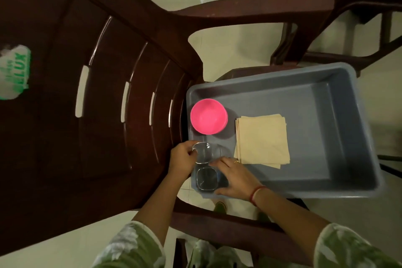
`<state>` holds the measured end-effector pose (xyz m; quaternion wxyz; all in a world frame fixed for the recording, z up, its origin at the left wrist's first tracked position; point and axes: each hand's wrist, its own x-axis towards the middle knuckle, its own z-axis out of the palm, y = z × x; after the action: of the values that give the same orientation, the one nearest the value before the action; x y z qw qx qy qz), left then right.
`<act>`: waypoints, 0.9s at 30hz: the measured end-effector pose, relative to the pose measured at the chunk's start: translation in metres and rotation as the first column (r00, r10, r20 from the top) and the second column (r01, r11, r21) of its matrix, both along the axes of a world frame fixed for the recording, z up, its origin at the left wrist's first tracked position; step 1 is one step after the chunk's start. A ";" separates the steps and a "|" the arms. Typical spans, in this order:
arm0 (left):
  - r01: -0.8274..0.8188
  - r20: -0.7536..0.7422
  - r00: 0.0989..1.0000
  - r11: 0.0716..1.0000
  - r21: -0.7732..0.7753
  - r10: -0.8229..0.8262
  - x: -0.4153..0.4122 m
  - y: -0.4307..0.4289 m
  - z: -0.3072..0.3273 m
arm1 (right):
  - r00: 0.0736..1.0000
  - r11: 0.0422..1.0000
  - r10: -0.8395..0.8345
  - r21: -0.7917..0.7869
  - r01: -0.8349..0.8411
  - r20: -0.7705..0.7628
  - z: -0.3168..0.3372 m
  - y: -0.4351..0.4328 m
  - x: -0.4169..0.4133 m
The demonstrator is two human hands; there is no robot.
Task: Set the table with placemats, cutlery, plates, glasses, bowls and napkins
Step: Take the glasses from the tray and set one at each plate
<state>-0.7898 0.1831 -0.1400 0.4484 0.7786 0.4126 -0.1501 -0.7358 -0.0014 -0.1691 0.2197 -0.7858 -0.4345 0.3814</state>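
Two clear glasses stand in the near left corner of the grey plastic tub [315,137]. The left hand [181,158] grips the far glass [204,152], fingers curled over its rim and side. The right hand [236,177] wraps the near glass [206,178], thumb on the near side and fingers along the far side; how firmly it grips cannot be told.

Handling: the glasses are likely rigid, smooth, fragile and moderately heavy for their size. Each has a rounded-square mouth. Grip the side wall below the rim, thumb opposite fingers, and keep the two from knocking together, as they stand just beside each other.

The pink bowl [208,116] looks like light, hard plastic with a smooth round rim. The beige napkins [262,139] lie in a soft, flat, square stack near the bowl. The tub sits beside a glossy dark brown moulded chair [108,93].
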 end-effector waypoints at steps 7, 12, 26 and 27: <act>0.052 0.008 0.999 0.998 0.046 -0.052 0.001 0.012 0.005 | 0.998 0.999 -0.015 0.028 0.017 -0.055 -0.001 0.013 -0.009; 0.087 0.023 0.996 0.996 0.037 -0.088 -0.001 0.013 0.024 | 0.963 0.980 -0.189 0.028 0.198 -0.192 0.025 -0.005 0.000; 0.262 0.272 0.909 0.940 0.217 -0.316 0.040 -0.028 0.223 | 0.621 0.527 -0.719 0.339 0.779 -0.312 0.221 -0.111 0.024; 0.275 0.293 0.895 0.933 0.232 -0.336 0.047 -0.039 0.238 | 0.598 0.481 -0.732 0.375 0.792 -0.326 0.235 -0.122 0.022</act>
<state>-0.7430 0.1445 0.0983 0.4073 0.8860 0.2164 -0.0485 -0.7139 -0.1237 0.0656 0.5804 -0.7895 -0.1060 0.1689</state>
